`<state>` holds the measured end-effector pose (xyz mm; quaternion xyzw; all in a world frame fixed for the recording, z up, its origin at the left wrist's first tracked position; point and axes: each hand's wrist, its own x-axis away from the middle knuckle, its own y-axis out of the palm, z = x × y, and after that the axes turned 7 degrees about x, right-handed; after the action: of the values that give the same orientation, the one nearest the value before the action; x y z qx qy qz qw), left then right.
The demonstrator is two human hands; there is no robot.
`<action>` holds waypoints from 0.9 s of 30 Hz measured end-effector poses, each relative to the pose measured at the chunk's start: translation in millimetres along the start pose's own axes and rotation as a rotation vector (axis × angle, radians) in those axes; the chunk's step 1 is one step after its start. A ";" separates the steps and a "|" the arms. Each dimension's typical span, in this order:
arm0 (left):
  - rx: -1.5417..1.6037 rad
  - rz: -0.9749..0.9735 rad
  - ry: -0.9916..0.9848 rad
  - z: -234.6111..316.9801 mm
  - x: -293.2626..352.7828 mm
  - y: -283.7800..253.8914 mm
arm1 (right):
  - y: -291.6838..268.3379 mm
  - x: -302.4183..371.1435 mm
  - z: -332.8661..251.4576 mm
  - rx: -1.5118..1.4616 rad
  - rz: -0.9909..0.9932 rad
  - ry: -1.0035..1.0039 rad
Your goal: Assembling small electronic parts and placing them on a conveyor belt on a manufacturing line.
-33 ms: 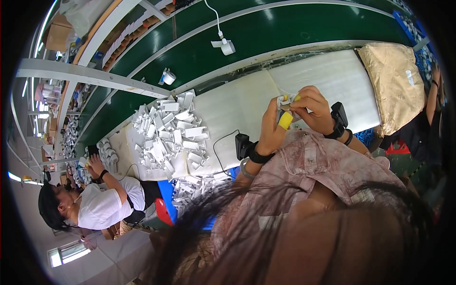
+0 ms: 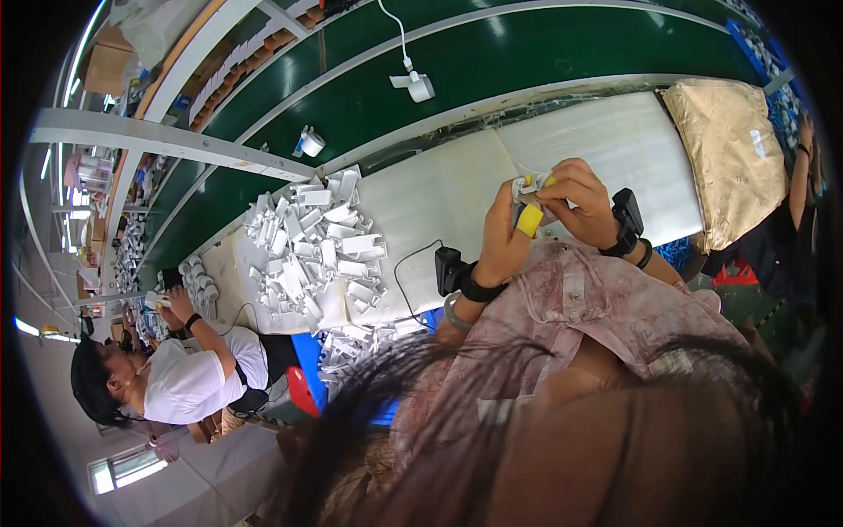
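Above the worktable my left hand [image 2: 507,232] is closed around a small white plastic part [image 2: 519,187], with a yellow wrap [image 2: 529,220] on its thumb. My right hand [image 2: 581,200] meets it from the other side, fingertips pinched at the same part, a bit of yellow on one fingertip. The fingers cover most of the part, so its full shape is hidden. A thin pale wire seems to run up from it. Black straps with small black devices sit on both wrists.
Left of my hands lies a heap of white plastic housings [image 2: 307,246], with more in a blue bin [image 2: 309,364] below. A brown paper package [image 2: 729,162] lies at right. A black cable [image 2: 399,272] crosses the table. Beyond runs a green conveyor [image 2: 527,53]; a co-worker [image 2: 189,369] sits left.
My hands stay nearly in place, with only a tiny shift of the fingers on the white part. At left, the co-worker's hands have moved slightly.
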<state>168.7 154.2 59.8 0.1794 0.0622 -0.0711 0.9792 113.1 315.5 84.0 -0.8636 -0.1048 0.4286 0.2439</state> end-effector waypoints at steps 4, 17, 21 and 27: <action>-0.025 0.047 -0.007 -1.8 -2.1 3.3 | -1.5 -1.2 0.0 0.023 -0.014 -0.005; -0.168 0.061 0.030 -7.2 1.7 2.7 | 1.0 3.6 2.5 0.018 -0.034 -0.009; -0.123 0.078 0.030 -6.1 1.3 4.1 | 0.1 5.9 1.2 0.006 -0.062 0.019; -0.126 0.156 0.047 -5.4 0.3 4.9 | 5.0 3.4 -1.1 0.023 -0.039 -0.011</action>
<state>169.2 160.6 56.4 0.1234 0.0756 0.0138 0.9894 115.9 312.2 79.7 -0.8562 -0.1181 0.4296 0.2615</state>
